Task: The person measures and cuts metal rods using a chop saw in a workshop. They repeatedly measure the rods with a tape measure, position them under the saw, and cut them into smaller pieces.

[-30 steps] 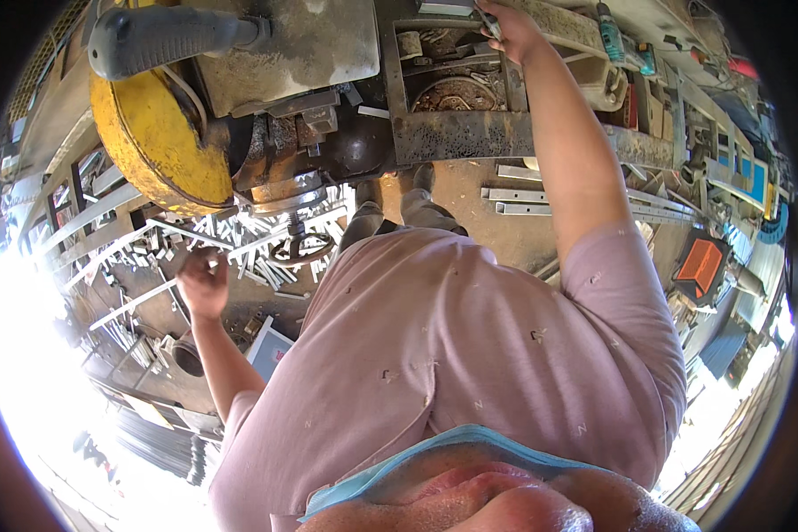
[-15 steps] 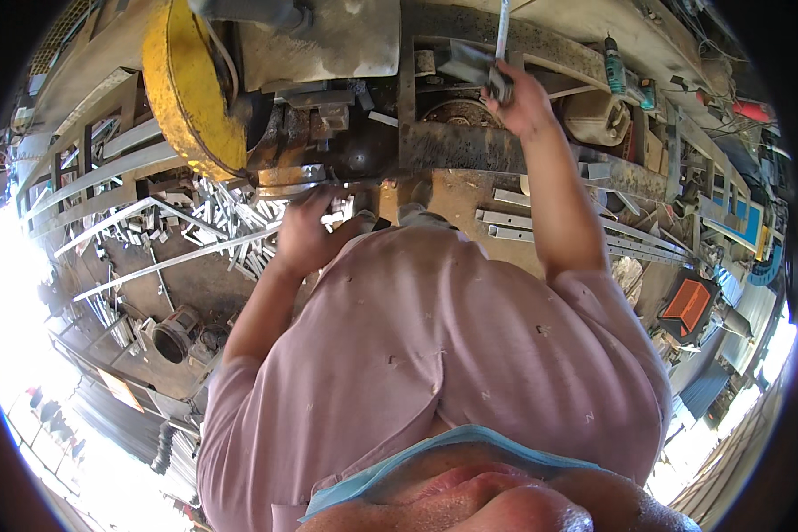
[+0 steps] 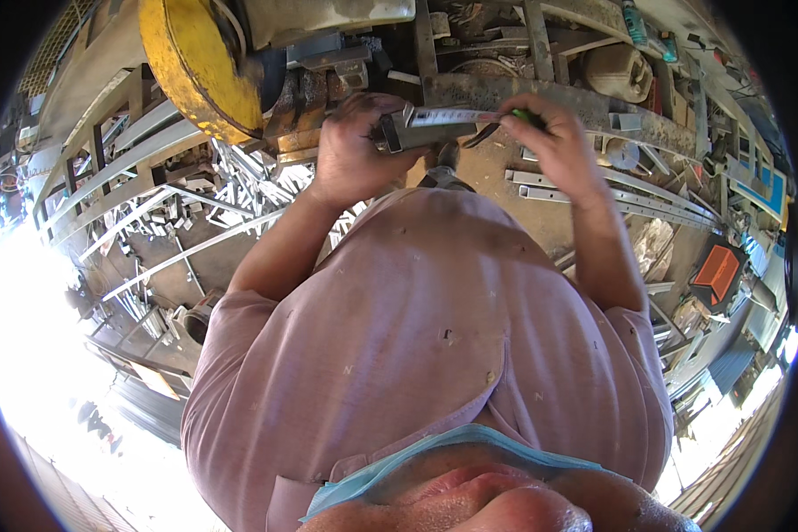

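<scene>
A short grey rectangular metal tube (image 3: pixel 439 135) is held up before the front edge of the dark steel-framed bench (image 3: pixel 598 111), its left end gripped by the curled fingers of the left hand (image 3: pixel 355 146), apparently for steadiness. A silvery marked measuring blade (image 3: pixel 457 116) is stretched alongside, seemingly for reading. A blurred green-and-black object (image 3: pixel 528 116) is pinched between the right hand's (image 3: pixel 554 146) closed fingers.

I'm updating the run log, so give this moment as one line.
left hand: holding grey metal piece | right hand: holding measuring tape by right end | measuring tape: between hands
</scene>
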`<state>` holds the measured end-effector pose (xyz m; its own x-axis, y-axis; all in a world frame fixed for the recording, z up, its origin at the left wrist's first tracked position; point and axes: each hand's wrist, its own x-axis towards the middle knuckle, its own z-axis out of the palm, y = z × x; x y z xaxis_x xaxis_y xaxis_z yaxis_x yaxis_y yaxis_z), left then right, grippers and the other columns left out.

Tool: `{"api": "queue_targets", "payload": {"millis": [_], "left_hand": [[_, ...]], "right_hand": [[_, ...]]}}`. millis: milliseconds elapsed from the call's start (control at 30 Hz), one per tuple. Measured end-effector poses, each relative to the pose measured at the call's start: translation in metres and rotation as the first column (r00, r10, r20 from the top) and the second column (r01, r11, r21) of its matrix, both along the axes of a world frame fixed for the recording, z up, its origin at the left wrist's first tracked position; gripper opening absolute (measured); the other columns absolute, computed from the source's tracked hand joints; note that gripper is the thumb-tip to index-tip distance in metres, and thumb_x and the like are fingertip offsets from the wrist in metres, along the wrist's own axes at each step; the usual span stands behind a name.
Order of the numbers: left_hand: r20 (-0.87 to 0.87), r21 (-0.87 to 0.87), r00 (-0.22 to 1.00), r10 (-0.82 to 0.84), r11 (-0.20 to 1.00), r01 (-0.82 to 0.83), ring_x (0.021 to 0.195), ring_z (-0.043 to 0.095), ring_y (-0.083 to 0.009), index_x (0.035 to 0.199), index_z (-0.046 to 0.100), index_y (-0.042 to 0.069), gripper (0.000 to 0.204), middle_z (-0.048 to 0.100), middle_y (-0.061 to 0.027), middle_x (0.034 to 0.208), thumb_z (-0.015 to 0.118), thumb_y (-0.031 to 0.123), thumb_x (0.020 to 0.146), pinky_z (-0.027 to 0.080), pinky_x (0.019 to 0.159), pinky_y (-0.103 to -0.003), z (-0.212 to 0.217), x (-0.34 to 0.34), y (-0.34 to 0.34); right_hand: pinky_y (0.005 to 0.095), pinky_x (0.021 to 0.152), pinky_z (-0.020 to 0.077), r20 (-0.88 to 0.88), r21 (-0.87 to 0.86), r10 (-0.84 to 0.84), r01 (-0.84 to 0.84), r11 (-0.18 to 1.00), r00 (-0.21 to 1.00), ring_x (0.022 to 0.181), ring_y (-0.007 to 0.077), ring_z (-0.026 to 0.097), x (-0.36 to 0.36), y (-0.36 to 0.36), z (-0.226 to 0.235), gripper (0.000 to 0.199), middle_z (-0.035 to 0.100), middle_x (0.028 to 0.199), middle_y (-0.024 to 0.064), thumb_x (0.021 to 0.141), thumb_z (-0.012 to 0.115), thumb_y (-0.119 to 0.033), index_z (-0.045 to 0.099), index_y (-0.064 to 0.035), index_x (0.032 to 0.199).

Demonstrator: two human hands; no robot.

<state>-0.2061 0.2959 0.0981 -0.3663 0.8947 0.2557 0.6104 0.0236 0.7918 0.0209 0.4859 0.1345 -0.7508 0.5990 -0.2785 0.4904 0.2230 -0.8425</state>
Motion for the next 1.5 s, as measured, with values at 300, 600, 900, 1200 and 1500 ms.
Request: {"api": "queue_targets", "payload": {"millis": [300, 600, 900, 1200, 1500], "left_hand": [[-0.158, 0.119, 0.985, -0.068, 0.989, 0.087, 0.103, 0.073, -0.0325, 0.103, 0.075, 0.006, 0.048, 0.078, -0.0096, 0.111, 0.092, 0.011, 0.058, 0.058, 0.092, -0.042, 0.030, -0.026, -0.028], [-0.142, 0.233, 0.989, 0.030, 0.972, 0.004, 0.102, 0.074, -0.0297, 0.108, 0.076, 0.005, 0.054, 0.079, -0.0089, 0.114, 0.098, 0.016, 0.060, 0.059, 0.089, -0.039, 0.035, -0.035, -0.051], [-0.115, 0.258, 0.993, 0.033, 0.966, -0.002, 0.105, 0.075, -0.0301, 0.109, 0.076, 0.000, 0.054, 0.079, -0.0125, 0.113, 0.098, 0.013, 0.062, 0.058, 0.093, -0.040, 0.045, -0.045, -0.059], [-0.053, 0.319, 0.999, 0.002, 0.948, 0.015, 0.109, 0.073, -0.0310, 0.112, 0.074, -0.005, 0.057, 0.078, -0.0161, 0.112, 0.098, 0.013, 0.063, 0.056, 0.096, -0.040, 0.053, -0.046, -0.055], [-0.034, 0.344, 0.999, 0.023, 0.939, -0.010, 0.108, 0.072, -0.0311, 0.116, 0.072, -0.008, 0.060, 0.077, -0.0197, 0.113, 0.099, 0.015, 0.067, 0.055, 0.097, -0.041, 0.072, -0.047, -0.056]], "right_hand": [[0.0354, 0.080, 0.0524, 0.104, 0.304, 0.116, -0.142, 0.942, 0.988, 0.083, 0.0238, 0.067, -0.026, -0.018, 0.036, 0.024, 0.071, 0.089, 0.0126, 0.096, 0.074, -0.023, 0.071, -0.0023, 0.108], [0.0365, 0.072, 0.0516, 0.103, 0.373, 0.137, -0.166, 0.913, 0.985, 0.074, 0.0255, 0.067, -0.046, -0.029, 0.053, 0.028, 0.070, 0.082, 0.0151, 0.096, 0.076, -0.028, 0.072, -0.0019, 0.106], [0.0386, 0.067, 0.0509, 0.025, 0.489, 0.163, -0.155, 0.858, 0.986, 0.067, 0.0318, 0.064, -0.059, -0.036, 0.077, 0.025, 0.069, 0.078, 0.0153, 0.095, 0.076, -0.027, 0.072, -0.0031, 0.101], [0.0458, 0.062, 0.0529, -0.008, 0.611, 0.191, -0.146, 0.778, 0.982, 0.069, 0.0360, 0.068, -0.067, -0.032, 0.106, 0.016, 0.068, 0.074, 0.0127, 0.088, 0.079, -0.021, 0.071, -0.0073, 0.087], [0.0455, 0.065, 0.0534, 0.021, 0.462, 0.168, -0.158, 0.872, 0.986, 0.071, 0.0384, 0.069, -0.070, -0.026, 0.145, 0.016, 0.067, 0.070, 0.0164, 0.084, 0.080, -0.018, 0.072, -0.0039, 0.085]]}}
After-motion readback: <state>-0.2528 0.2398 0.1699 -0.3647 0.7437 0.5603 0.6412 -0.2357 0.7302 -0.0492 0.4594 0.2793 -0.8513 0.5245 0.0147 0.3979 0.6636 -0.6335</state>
